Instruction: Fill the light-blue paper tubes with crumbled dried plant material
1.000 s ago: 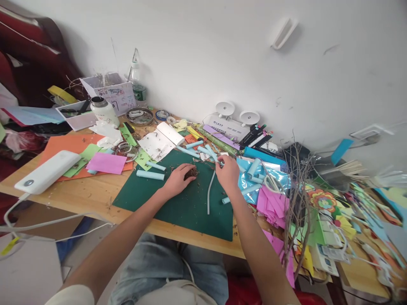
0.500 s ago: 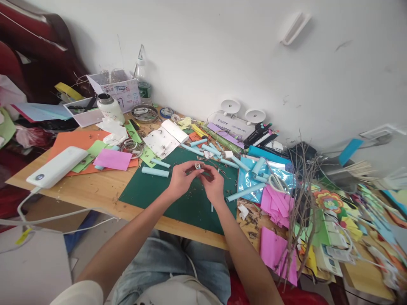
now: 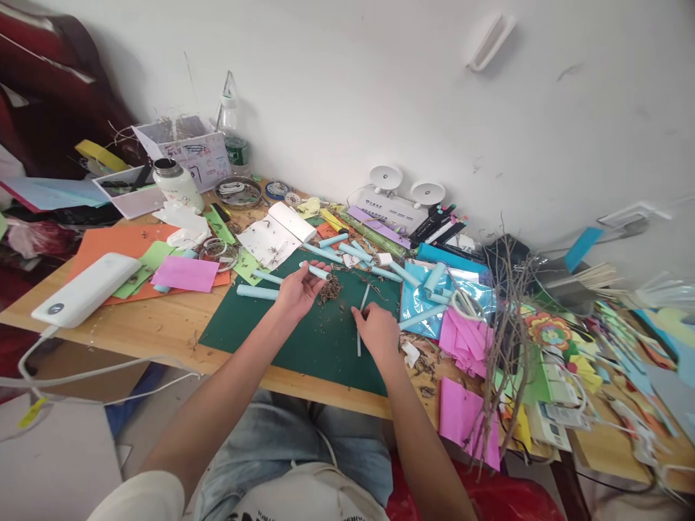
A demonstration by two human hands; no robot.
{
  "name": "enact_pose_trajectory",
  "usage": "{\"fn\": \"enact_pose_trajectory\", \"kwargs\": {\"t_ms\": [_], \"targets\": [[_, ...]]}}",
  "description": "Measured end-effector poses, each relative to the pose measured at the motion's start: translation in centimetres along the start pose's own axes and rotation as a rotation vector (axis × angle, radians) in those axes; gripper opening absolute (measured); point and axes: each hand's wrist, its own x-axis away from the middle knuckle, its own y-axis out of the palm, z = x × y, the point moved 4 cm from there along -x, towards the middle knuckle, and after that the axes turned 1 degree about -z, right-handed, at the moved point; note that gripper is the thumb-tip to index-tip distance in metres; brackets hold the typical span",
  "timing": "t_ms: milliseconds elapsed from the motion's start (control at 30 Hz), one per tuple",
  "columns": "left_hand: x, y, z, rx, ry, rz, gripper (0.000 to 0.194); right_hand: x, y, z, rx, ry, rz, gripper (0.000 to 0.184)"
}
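Note:
A pale blue paper tube (image 3: 317, 272) rests in the curled fingers of my left hand (image 3: 300, 291), its open end facing right. Just below that end, a small heap of brown plant crumbs (image 3: 330, 289) lies on the green cutting mat (image 3: 304, 347). My right hand (image 3: 377, 329) is closed at a thin pale strip (image 3: 359, 344) on the mat, fingertips pinched around its middle. Another blue tube (image 3: 256, 291) lies left of my left hand. More blue tubes (image 3: 385, 273) are scattered along the mat's far edge.
Scissors (image 3: 465, 304) lie on a blue plastic packet at the right, near pink paper (image 3: 464, 340). Upright dry twigs (image 3: 510, 340) stand beyond them. A white power bank (image 3: 85, 288) with a cable sits at the left. An open white bottle (image 3: 177, 184) stands behind it.
My hands have moved apart. The left has shifted left with the tube, now tilted sideways; the right has come down to the strip. The heap of crumbs now shows.

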Motion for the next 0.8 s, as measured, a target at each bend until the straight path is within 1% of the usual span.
{"fn": "enact_pose_trajectory", "kwargs": {"t_ms": [100,200,267,333,400,433,500,533,567,633,667,700,733,800], "targets": [[0.2,0.0,-0.3,0.071,-0.049,0.007,0.023,-0.8,0.0,-0.9,0.036,0.053,-0.036,0.03],[0.6,0.1,-0.2,0.153,-0.008,0.04,0.022,-1.0,-0.8,-0.8,-0.023,0.06,-0.051,0.027],[0.7,0.3,-0.1,0.218,0.018,0.079,0.02,-0.2,-1.9,-0.5,-0.149,0.001,-0.023,0.028],[0.5,0.7,-0.2,0.278,0.009,0.096,0.018,1.2,-3.0,-0.3,-0.321,-0.079,0.001,0.029],[0.3,1.2,-0.4,0.322,-0.002,0.091,0.017,2.7,-3.6,-0.2,-0.453,-0.136,-0.014,0.028],[0.1,1.4,-0.5,0.337,-0.001,0.089,0.018,3.4,-3.6,-0.2,-0.503,-0.157,-0.041,0.027],[-0.2,1.7,-0.7,0.342,0.005,0.105,0.019,4.3,-3.4,0.2,-0.581,-0.14,-0.063,0.025],[-0.3,1.8,-0.8,0.339,0.005,0.112,0.019,4.5,-3.2,0.6,-0.603,-0.104,-0.042,0.025],[-0.3,1.9,-0.9,0.338,0.0,0.113,0.018,4.5,-3.2,1.1,-0.617,-0.056,0.005,0.025],[-0.5,2.0,-1.1,0.343,-0.013,0.097,0.017,4.5,-3.5,1.9,-0.619,0.039,0.143,0.027],[-0.5,2.0,-1.1,0.35,-0.021,0.085,0.017,4.3,-3.8,1.9,-0.607,0.066,0.193,0.029],[-0.5,2.0,-1.0,0.358,-0.026,0.075,0.017,4.1,-4.0,1.7,-0.582,0.076,0.211,0.031],[-0.6,2.0,-0.9,0.365,-0.026,0.069,0.017,3.8,-4.1,1.1,-0.542,0.075,0.2,0.033],[-0.5,1.7,-0.4,0.372,-0.007,0.058,0.016,2.9,-3.7,-0.8,-0.417,0.045,0.069,0.037]]}}
